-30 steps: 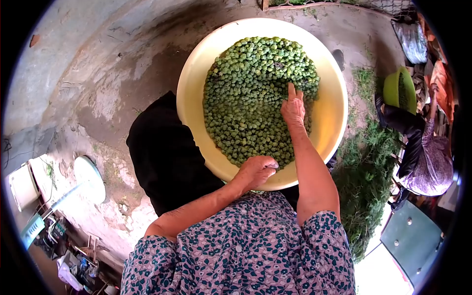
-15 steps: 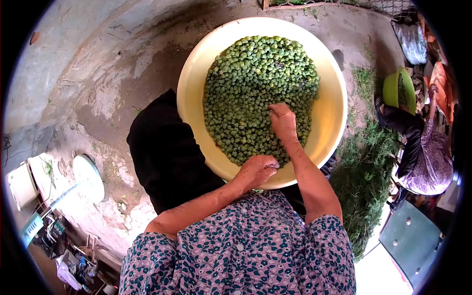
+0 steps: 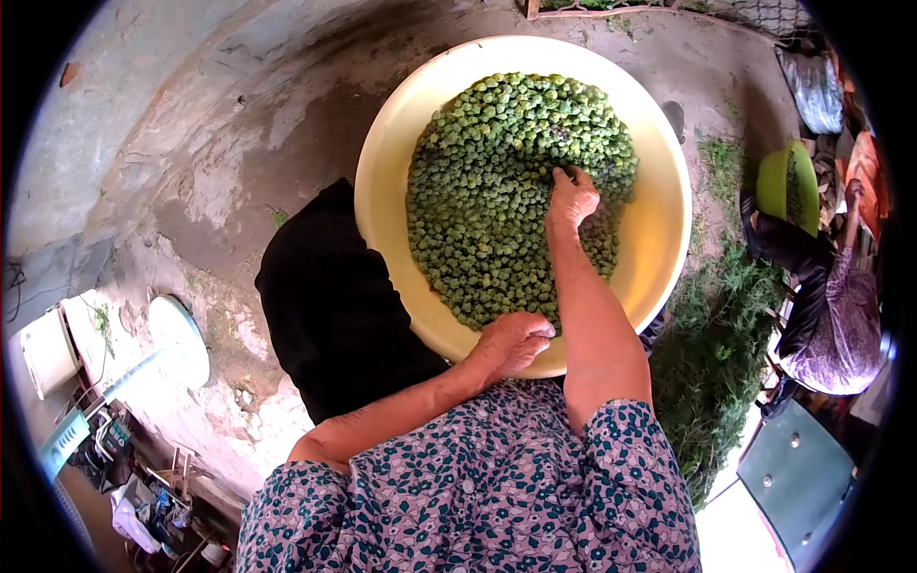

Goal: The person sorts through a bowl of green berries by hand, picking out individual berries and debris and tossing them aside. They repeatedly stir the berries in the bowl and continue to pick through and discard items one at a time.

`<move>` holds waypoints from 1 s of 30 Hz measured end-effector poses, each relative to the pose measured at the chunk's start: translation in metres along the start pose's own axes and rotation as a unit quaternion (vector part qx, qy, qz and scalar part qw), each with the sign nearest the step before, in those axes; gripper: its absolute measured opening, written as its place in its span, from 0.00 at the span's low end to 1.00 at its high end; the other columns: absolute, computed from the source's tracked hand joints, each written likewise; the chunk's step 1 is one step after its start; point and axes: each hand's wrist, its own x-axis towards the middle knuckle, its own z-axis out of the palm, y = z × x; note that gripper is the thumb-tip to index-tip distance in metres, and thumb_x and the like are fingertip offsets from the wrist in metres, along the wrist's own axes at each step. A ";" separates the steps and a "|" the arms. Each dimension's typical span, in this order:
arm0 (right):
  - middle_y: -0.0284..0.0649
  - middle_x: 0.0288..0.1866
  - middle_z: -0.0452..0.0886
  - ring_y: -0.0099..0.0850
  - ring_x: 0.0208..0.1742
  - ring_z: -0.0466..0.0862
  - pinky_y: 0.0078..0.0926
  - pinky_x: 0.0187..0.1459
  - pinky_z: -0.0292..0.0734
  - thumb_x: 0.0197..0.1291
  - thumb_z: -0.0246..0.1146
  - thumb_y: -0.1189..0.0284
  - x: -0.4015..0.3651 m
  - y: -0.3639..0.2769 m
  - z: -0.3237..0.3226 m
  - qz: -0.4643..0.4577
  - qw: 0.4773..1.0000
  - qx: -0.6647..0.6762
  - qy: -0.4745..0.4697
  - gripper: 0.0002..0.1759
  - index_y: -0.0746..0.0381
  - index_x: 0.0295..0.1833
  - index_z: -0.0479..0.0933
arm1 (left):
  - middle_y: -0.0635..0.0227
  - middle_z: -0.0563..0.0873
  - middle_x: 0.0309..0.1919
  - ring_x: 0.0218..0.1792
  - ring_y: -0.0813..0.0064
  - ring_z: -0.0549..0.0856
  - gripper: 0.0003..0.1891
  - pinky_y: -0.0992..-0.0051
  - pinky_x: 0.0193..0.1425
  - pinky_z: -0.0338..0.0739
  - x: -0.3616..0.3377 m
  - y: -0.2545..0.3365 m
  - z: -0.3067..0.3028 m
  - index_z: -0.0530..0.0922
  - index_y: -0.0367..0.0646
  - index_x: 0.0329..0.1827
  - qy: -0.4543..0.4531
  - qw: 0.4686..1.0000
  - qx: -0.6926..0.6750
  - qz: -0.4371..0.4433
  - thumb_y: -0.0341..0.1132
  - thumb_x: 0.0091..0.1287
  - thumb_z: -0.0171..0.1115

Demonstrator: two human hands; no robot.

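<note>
In the yellow basin [image 3: 659, 229]: small green pieces [image 3: 478, 253] in a broad layer, pale wall showing round them, more of it on the R side; a few darker bits nr the far side.
R hand [image 3: 576, 199]: reaches over the pieces, R of centre; fingers part-curled, thumb + forefinger close together w/ tips down at the surface. Can't tell if it's pinching a piece.
L hand [image 3: 516, 342]: at the near rim, palm side hidden, fingers curled nearly shut — can't tell if anything's inside.
Step in hand: prob. fingering through the pieces or picking bits out, R hand doing the reaching, L hand by the rim.
Next move calls for: a light, exact fingertip grip, I'd judge — pieces are small + packed close, so a wide grab would bring up extras; a steady basin helps too.
Basin support: held close to the body, beside the black-trousered L leg [image 3: 330, 296].
Off to the R: another person [image 3: 839, 325] in a purple patterned top, w/ a green bowl [image 3: 808, 191] nearby; leafy greenery [image 3: 712, 358] between that person and the basin.
Off to the L: a round pale disc [image 3: 179, 341] nr the wall, clutter below.
</note>
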 end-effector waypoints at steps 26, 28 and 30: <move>0.38 0.25 0.77 0.27 0.20 0.69 0.29 0.23 0.66 0.49 0.68 0.72 0.000 0.004 0.003 0.019 0.999 -0.016 -0.040 0.10 0.68 0.32 0.77 | 0.57 0.84 0.35 0.34 0.66 0.84 0.09 0.72 0.38 0.77 0.000 0.004 0.001 0.80 0.36 0.42 -0.010 1.000 -0.011 -0.013 0.30 0.61 0.60; 0.35 0.23 0.75 0.23 0.17 0.66 0.24 0.18 0.61 0.51 0.67 0.74 -0.003 -0.007 0.001 0.059 0.996 0.031 -0.065 0.09 0.67 0.35 0.77 | 0.57 0.84 0.35 0.34 0.67 0.84 0.09 0.72 0.39 0.77 0.000 0.005 0.000 0.80 0.36 0.42 -0.012 1.000 -0.008 -0.010 0.30 0.61 0.60; 0.35 0.23 0.76 0.23 0.17 0.67 0.24 0.18 0.62 0.51 0.66 0.74 -0.008 -0.019 -0.005 0.066 0.990 0.043 -0.120 0.09 0.67 0.36 0.77 | 0.56 0.84 0.36 0.35 0.67 0.84 0.09 0.72 0.40 0.77 0.000 0.006 0.000 0.81 0.37 0.42 -0.014 1.000 -0.003 -0.018 0.29 0.60 0.60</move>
